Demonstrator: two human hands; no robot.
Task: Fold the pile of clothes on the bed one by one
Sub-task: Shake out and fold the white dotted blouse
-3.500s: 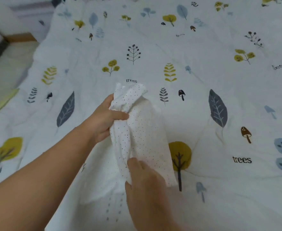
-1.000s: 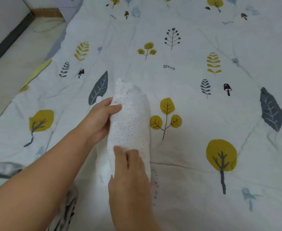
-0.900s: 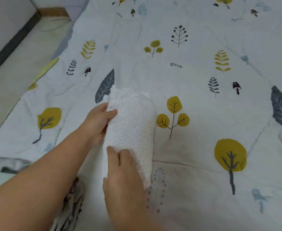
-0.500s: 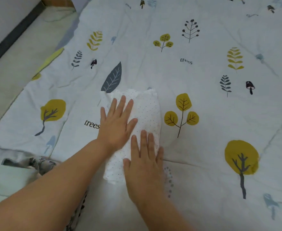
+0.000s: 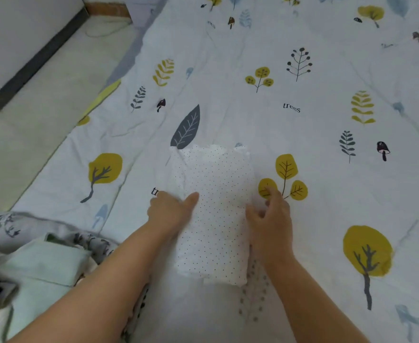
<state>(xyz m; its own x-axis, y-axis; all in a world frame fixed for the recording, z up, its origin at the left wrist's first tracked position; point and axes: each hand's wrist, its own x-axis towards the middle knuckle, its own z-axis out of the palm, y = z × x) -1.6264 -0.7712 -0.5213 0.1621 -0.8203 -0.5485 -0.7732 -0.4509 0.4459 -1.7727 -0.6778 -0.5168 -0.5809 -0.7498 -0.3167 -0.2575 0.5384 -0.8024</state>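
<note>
A folded white garment with small black dots [image 5: 214, 219] lies flat on the tree-print bedspread [image 5: 302, 134]. My left hand [image 5: 170, 211] holds its left edge, thumb on top and fingers curled at the side. At the right edge my right hand [image 5: 270, 219] pinches the fabric, thumb against it and fingers curled. The pile of other clothes sits at the lower left: a mint green garment [image 5: 42, 263] and a grey leaf-print cloth [image 5: 3, 226], partly cut off by the frame.
The bed's left edge [image 5: 62, 154] drops to a pale floor [image 5: 30, 120] with a dark skirting strip along the wall. A black-and-white patterned cloth [image 5: 135, 308] shows under my left forearm.
The garment was held upright, then laid flat and pressed by both palms. Now both hands have slid off its top to its left and right edges with fingers curled.
</note>
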